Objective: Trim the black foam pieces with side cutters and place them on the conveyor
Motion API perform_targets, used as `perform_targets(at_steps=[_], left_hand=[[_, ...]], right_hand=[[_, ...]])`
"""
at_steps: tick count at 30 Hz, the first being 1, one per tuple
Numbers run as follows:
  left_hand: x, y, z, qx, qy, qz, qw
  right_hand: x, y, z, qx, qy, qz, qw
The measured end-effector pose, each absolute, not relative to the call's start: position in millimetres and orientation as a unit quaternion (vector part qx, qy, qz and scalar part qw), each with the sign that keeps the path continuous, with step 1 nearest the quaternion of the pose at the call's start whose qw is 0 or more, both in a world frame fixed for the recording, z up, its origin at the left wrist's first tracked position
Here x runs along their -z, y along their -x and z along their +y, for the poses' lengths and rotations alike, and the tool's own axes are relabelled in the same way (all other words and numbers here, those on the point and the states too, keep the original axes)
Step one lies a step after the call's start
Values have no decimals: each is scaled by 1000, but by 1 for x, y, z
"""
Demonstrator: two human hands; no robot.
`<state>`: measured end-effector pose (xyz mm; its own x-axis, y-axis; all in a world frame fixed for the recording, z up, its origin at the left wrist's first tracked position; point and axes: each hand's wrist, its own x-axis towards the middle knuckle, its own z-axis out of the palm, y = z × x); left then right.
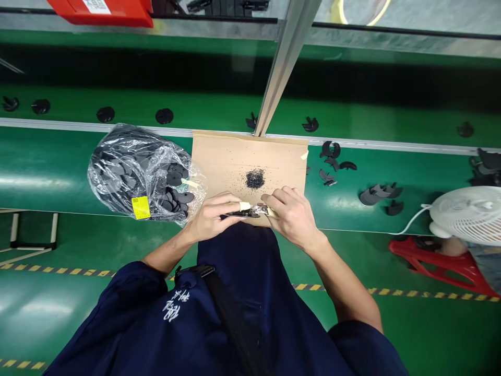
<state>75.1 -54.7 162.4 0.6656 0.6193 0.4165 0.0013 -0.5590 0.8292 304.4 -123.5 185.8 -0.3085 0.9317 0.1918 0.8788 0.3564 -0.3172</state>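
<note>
My left hand is closed on a thin black plastic part, with a pale cover on one fingertip. Closed around a small pair of metal nippers is my right hand; its fingers hide most of the handles. The nippers' jaws meet the edge of the black part, just over the near edge of a cardboard sheet. A heap of tiny black scraps lies on the cardboard, slightly beyond my hands.
To the left sits a clear plastic bag of black parts with a yellow label. Loose black parts and a short stack lie right. Behind the cardboard rises a metal post. A white fan stands far right, near a seated person.
</note>
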Motion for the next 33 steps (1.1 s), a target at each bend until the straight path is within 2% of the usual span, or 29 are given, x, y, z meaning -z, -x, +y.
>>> perform_targets(at_steps=[12, 18, 20, 26, 31, 33], left_hand=[[-160, -73, -53, -369, -797, 179, 443], [-153, -77, -51, -371, -786, 190, 457], [-150, -79, -49, -362, -780, 225, 458], [-127, -88, -43, -272, -779, 298, 481], [-82, -104, -27, -212, -753, 358, 510], [-64, -109, -20, -186, -739, 401, 509]], right_hand=[[-185, -299, -123, -58, 567, -807, 157], [-168, -303, -122, -195, 566, -775, 204], [-159, -305, -119, -212, 596, -749, 196], [-144, -306, -103, -176, 681, -711, 14], [-120, -309, -76, -229, 704, -659, -133], [-105, -311, -67, -238, 714, -640, -157]])
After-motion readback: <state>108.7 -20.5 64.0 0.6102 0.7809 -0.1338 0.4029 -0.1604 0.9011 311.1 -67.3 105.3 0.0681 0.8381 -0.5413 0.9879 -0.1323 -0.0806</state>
